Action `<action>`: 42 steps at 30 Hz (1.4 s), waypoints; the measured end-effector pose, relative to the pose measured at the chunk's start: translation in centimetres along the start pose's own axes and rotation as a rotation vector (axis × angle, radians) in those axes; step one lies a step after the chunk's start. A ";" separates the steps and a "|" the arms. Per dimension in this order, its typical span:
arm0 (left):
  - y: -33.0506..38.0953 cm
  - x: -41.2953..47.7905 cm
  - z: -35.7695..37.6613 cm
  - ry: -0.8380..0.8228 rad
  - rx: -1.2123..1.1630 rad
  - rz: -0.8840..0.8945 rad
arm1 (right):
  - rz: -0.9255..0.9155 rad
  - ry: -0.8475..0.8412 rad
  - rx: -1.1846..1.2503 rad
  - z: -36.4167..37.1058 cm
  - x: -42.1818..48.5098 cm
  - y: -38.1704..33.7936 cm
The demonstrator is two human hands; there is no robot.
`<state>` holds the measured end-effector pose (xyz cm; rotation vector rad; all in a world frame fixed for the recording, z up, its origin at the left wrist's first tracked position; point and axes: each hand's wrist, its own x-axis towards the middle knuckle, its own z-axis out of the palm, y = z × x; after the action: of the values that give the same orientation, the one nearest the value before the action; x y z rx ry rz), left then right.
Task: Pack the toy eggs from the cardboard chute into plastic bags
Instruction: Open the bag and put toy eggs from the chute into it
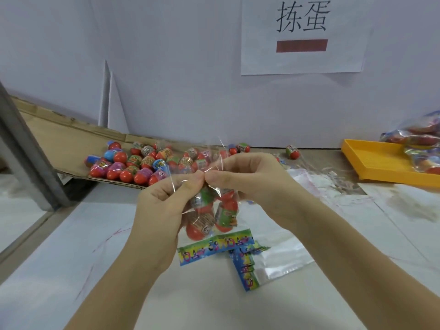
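L hand [164, 198] & R hand [247, 172] raised, thumbs meeting, fingers pinching plastic bag [212, 210] top, eggs [202, 222] inside

The cardboard chute [69, 139] slopes down from the left, and its low end is heaped with toy eggs [133, 164]. They're mostly red bottoms with blue, pink or green wrapped tops, lying every which way. One stray egg [293, 151] sits well right of the chute's end. In front of the chute a clear bag [215, 247] with a colourful printed strip hangs upright. It has a few red-and-green eggs inside, and its mouth is pinched between the left hand [164, 206] and right hand [252, 177]. Empty bags [281, 260] lie flat just past it, further from the chute.
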<state>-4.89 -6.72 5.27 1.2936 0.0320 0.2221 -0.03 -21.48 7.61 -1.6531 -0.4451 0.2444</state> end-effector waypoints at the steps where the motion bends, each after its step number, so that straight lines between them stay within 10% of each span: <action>1: -0.1 0.0 -0.1 0.004 0.011 0.001 | 0.002 0.003 0.028 0.0 0.1 0.1; 42: -0.3 1.4 -1.3 0.142 -0.164 0.031 | 0.010 0.070 0.291 -3.1 1.4 1.3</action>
<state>-3.65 -5.26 4.79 1.1139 0.1128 0.3361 2.65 -23.79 6.88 -1.3750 -0.3314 0.2451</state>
